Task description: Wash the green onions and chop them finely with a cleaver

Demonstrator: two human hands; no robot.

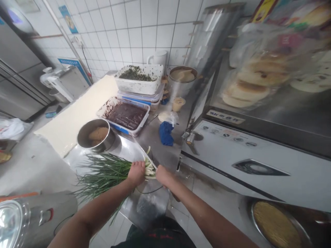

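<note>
My left hand is closed around a big bunch of green onions. Their long green leaves spread left over the metal counter, and some hang past its front edge. The white root ends poke out to the right of my fingers. My right hand grips a knife, seen nearly edge-on, with its blade pointing away and left across the white ends. The handle is mostly hidden in my fist. Whether the blade touches the onions I cannot tell.
Behind the onions stand a metal pot with brown contents, a tub of dark paste and a white tub of chopped greens. A sheet of dough lies left. A blue cloth-like bundle sits near the white-fronted appliance.
</note>
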